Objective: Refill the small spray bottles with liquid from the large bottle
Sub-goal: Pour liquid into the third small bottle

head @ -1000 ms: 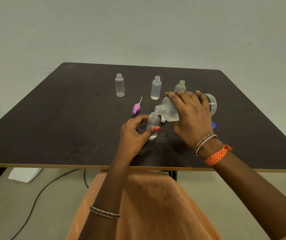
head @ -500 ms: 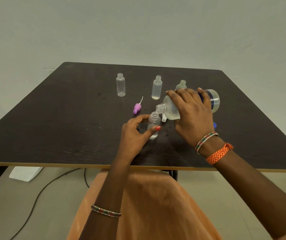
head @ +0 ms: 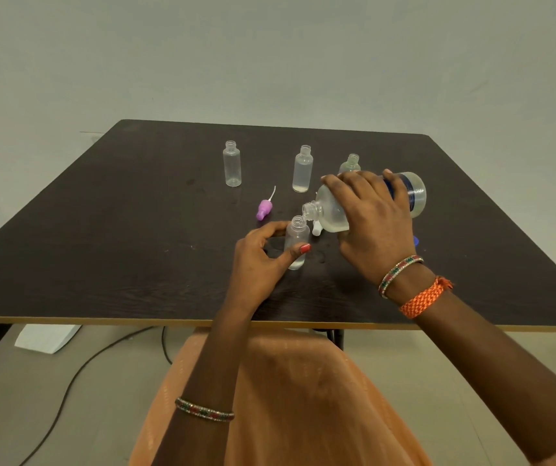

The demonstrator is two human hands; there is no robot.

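Right hand [head: 375,227] wraps the large bottle [head: 333,213], tipped on its side, mouth just above the small spray bottle [head: 296,243]. Left hand [head: 259,260] pinches that small bottle between thumb and fingers, upright on the dark table [head: 101,247]. A little liquid sits at its base (a stream possibly falling, hard to see). Three more open bottles stand behind; a purple spray cap [head: 264,209] lies nearby.

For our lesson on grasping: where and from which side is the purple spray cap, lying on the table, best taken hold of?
Probably at the purple spray cap's thick body, coming down from above with a pinch across its width. It lies on its side on the table, and its thin white tube, pointing away from the person, looks too slender to hold.
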